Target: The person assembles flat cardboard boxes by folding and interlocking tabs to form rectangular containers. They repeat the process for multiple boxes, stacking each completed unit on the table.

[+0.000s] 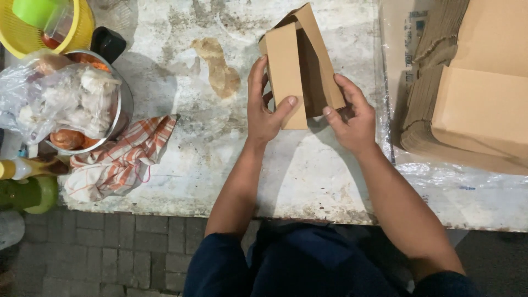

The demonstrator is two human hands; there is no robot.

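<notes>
Presently, both hands are closed on one brown cardboard box (300,66), partly folded, held just above the worn white table (308,176) near its far middle. The left hand (264,107) grips the near flap, thumb across the front face and fingers behind it. The right hand (352,118) clamps the box's right lower edge, thumb on the inside, fingers wrapped outside. The hands are close together, separated only by the box; its open end faces upward and nothing is visible inside.

Containers observed: one metal pot (118,104) at the left edge, holding one clear plastic bag (60,102) of pale lumpy items plus some orange-brown pieces beneath; contents cannot be identified further. One yellow mesh basket (82,27) at the top left corner, holding one green cup-like item (36,11) and something red, partly hidden. One black object (108,43) stands between basket and pot.

Other items: one orange-and-white checked cloth (124,159), crumpled, touching the pot's near side. One stack of flat brown cardboard blanks (473,104) lies on clear plastic sheeting (440,176) at the right, well apart from the pot; the number of sheets cannot be counted. Green and yellow bottle-like objects (27,187) sit at the left edge, partly cut off.
</notes>
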